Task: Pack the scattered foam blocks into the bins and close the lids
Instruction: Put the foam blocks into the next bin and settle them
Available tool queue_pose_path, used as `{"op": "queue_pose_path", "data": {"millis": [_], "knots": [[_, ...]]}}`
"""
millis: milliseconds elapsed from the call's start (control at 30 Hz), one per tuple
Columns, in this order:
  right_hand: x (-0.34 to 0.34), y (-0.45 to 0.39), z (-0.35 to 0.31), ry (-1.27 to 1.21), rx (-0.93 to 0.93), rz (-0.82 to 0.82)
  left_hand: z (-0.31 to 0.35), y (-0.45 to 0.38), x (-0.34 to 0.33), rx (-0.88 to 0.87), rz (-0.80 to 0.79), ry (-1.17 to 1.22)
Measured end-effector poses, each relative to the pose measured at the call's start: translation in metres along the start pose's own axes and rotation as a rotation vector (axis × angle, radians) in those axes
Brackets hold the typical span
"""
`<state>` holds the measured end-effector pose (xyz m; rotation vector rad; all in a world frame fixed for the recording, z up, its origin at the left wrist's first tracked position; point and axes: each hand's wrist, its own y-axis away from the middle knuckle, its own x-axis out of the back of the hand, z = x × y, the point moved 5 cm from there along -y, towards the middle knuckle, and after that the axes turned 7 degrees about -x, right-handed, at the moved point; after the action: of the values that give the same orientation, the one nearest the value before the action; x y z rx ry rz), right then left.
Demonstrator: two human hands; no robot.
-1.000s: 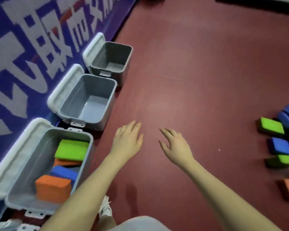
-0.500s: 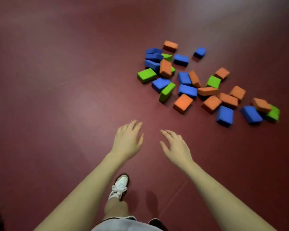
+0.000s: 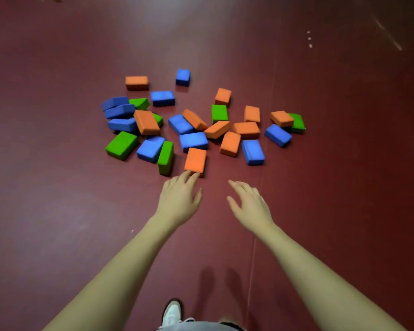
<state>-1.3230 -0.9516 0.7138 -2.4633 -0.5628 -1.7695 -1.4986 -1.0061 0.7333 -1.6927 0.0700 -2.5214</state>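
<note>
I see both arms stretched out over the dark red floor (image 3: 58, 187). The left hand (image 3: 179, 199) has its grip spread, fingers straight, the tips overlapping the near edge of an orange block (image 3: 195, 161) (whether they touch it I cannot tell). The right hand (image 3: 250, 206) hangs beside it, grip spread and holding nothing. The foam blocks (image 3: 194, 140), orange, blue and green, lie scattered on the floor just ahead. A white shoe (image 3: 173, 312) shows below.

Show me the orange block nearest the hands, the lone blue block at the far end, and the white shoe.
Orange block (image 3: 195, 160), head view, top face.
Blue block (image 3: 183, 76), head view, top face.
White shoe (image 3: 172, 312), head view, toe.
</note>
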Motion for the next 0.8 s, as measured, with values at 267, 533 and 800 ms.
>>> {"op": "queue_pose_path", "data": {"millis": [267,533,800], "knots": [[0.035,-0.104,0.059,-0.022,-0.143,0.066,0.016,-0.149,-0.030,-0.110,-0.087,-0.013],[0.097,-0.253,0.148,-0.007,-0.168,0.102,0.065,-0.332,-0.067,-0.179,-0.109,-0.042],[0.154,-0.401,0.216,0.044,-0.137,0.083,0.094,-0.485,-0.094,-0.203,-0.076,0.004]]}}
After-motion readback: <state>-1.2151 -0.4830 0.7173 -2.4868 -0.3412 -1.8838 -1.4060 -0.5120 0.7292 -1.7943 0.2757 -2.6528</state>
